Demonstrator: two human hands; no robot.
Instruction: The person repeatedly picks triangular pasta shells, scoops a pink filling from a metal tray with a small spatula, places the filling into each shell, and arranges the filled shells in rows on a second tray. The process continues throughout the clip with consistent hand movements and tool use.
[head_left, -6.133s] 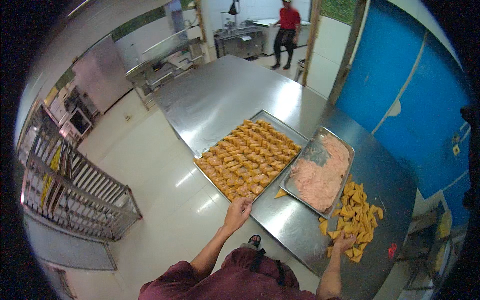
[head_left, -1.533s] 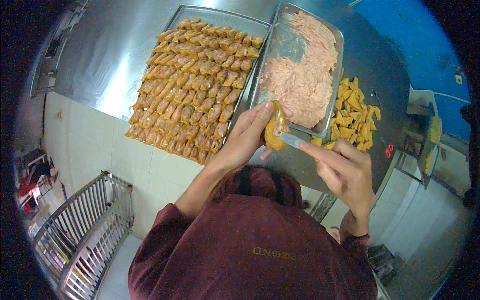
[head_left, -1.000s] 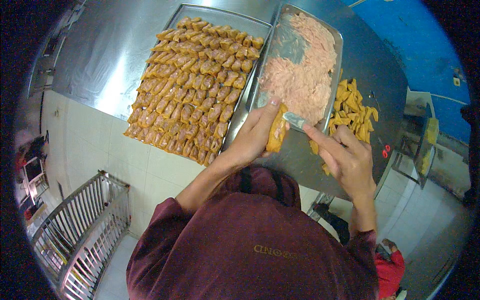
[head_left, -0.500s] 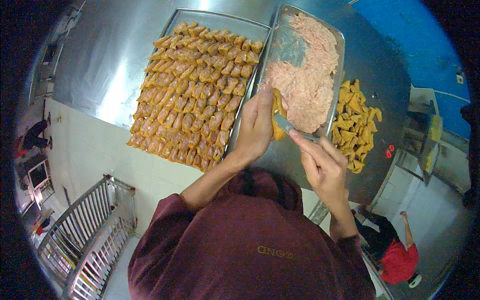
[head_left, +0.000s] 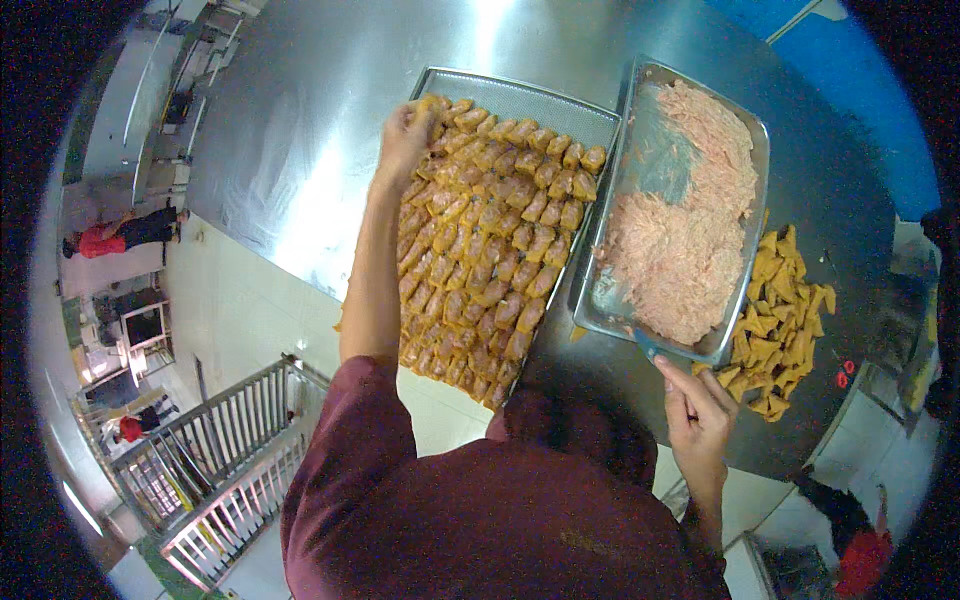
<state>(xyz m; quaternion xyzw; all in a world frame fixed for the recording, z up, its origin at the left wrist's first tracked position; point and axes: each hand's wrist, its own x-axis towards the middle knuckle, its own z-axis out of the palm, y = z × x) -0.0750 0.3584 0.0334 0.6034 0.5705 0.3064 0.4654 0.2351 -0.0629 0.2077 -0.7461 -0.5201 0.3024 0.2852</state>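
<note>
At the far left corner of a perforated metal tray [head_left: 545, 98], my left hand [head_left: 406, 132] has its fingers closed around a stuffed tofu piece [head_left: 428, 103], largely hidden by them. Rows of similar brown stuffed tofu pieces [head_left: 490, 240] cover most of this tray. My right hand [head_left: 697, 410] grips a narrow metal spatula [head_left: 646, 345]. Its blade lies by the near rim of a deep steel pan [head_left: 766, 185]. Pale pink minced meat paste [head_left: 680, 255] fills much of that pan, with a patch of bare bottom showing at its far left.
A pile of brown triangular tofu pieces [head_left: 778, 315] lies right of the pan on the steel table [head_left: 290, 130]. Two small red loops [head_left: 846, 374] sit near the table's right edge. A slatted metal rack [head_left: 225, 440] stands lower left. People in red [head_left: 105, 238] are in the background.
My left hand has moved from beside the pan to the tray's far left corner, carrying the tofu piece. The spatula has come away from the tofu to the pan's near rim. The view has shifted.
</note>
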